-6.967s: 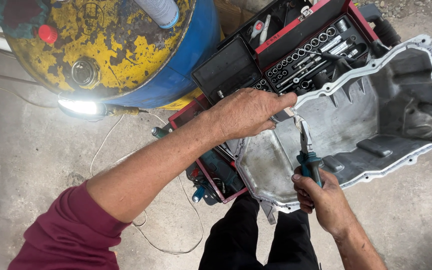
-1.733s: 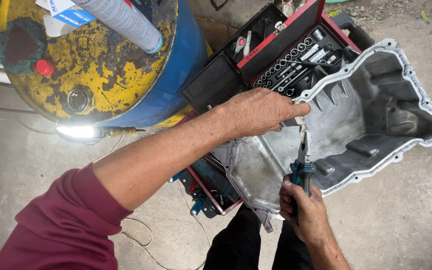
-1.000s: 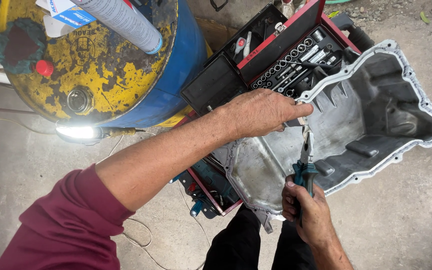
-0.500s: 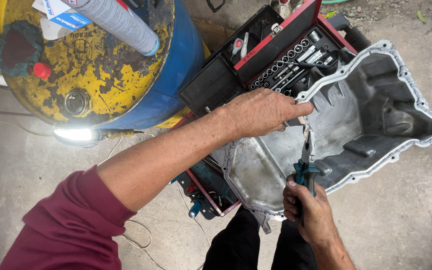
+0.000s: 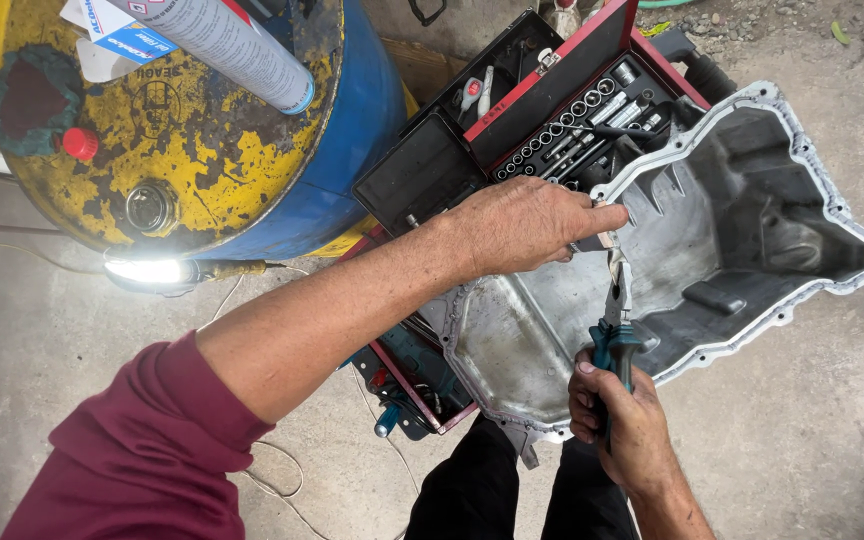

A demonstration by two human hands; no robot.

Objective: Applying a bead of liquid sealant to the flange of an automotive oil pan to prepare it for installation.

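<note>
While the grey cast-aluminium oil pan (image 5: 712,250) lies hollow side up across the person's legs, the left hand (image 5: 522,225) rests flat on its far rim, fingers extended and pinching a small part at the edge. The right hand (image 5: 617,420), near the viewer, is clenched around the teal-handled pliers (image 5: 614,325), whose nose points up to that same spot. Behind the pan sits an open red-and-black socket set case (image 5: 552,120); to the far left stands a blue and yellow steel drum (image 5: 202,150), a lit work lamp (image 5: 152,271) beside it.
</note>
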